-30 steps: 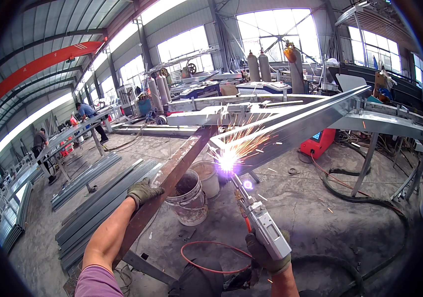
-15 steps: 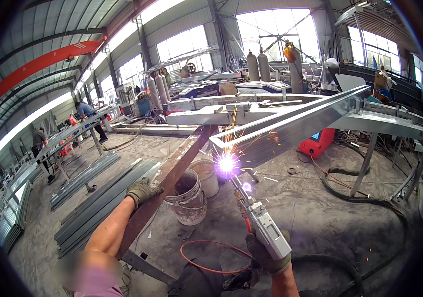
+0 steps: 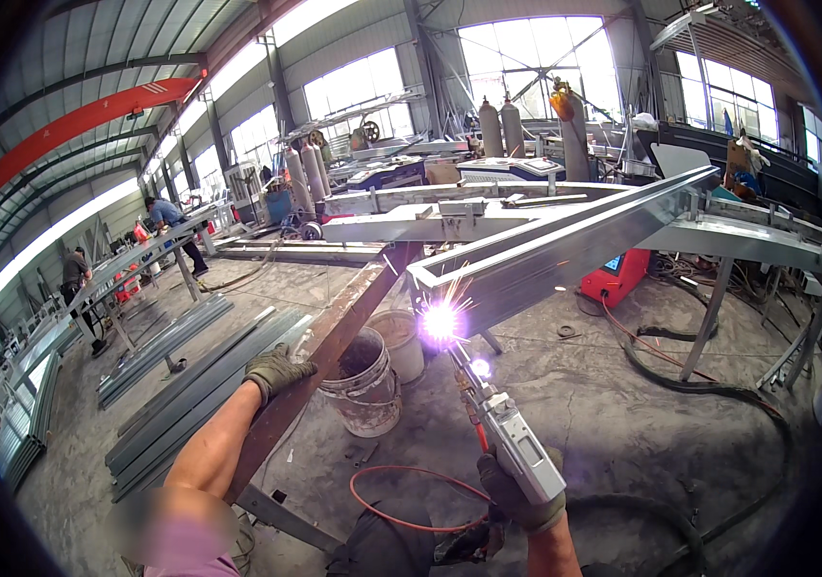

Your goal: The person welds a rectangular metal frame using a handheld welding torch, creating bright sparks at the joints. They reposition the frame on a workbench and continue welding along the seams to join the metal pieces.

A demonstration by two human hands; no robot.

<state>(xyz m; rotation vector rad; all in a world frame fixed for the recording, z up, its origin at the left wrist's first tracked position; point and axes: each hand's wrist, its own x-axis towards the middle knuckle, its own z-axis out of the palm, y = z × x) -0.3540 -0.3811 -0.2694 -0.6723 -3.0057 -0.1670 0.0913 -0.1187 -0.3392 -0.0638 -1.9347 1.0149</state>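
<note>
My right hand [image 3: 524, 489], in a dark glove, is closed round a silver handheld welding gun [image 3: 522, 444]. The gun's tip meets the near end of a grey metal frame [image 3: 565, 260], where a bright white-purple glow [image 3: 442, 322] throws sparks. That glare hides the exact contact point. My left hand [image 3: 279, 372], in an olive glove, grips the top of a rusty brown steel beam [image 3: 348, 313], its fingers bent over the beam. The frame's near corner juts out past the beam's far end, and its far end rests on a pale steel bench [image 3: 747, 242].
Two dirty buckets [image 3: 365, 389] stand under the work. A red hose [image 3: 411, 469] loops near my legs, and a black cable [image 3: 637, 361] trails from a red machine [image 3: 616, 276]. Grey metal profiles [image 3: 189, 413] lie on the floor at left. Two people [image 3: 175, 221] work farther back.
Fewer long sparks rise from the glow, and its position has shifted very slightly along with the gun tip. My left hand and the frame have stayed in place.
</note>
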